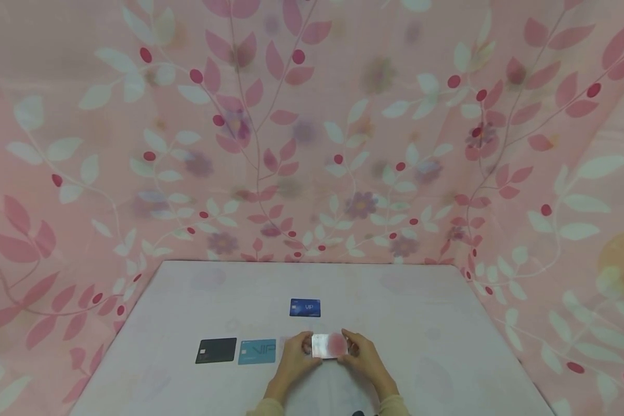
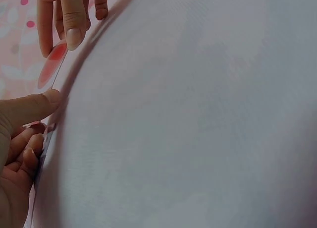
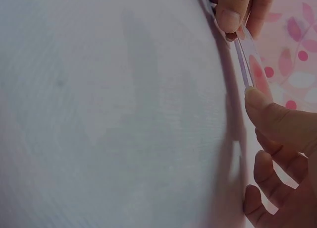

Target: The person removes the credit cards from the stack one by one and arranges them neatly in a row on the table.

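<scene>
Both hands hold one pale, shiny card (image 1: pixel 319 345) with a pinkish-red round patch, low over the white table in the head view. My left hand (image 1: pixel 295 355) pinches its left end between thumb and fingers. At the opposite end, my right hand (image 1: pixel 363 353) grips it the same way. Edge-on in the left wrist view, the card (image 2: pixel 52 67) spans the space between the two thumbs. Just left of my left hand lies a light blue card (image 1: pixel 257 351) marked VIP, and a black card (image 1: pixel 216 351) is beside that one.
A dark blue VIP card (image 1: pixel 305 308) lies farther back on the white table (image 1: pixel 395 300), beyond the hands. Pink fabric (image 1: pixel 312 144) printed with leaves and flowers hangs behind the table and along both sides.
</scene>
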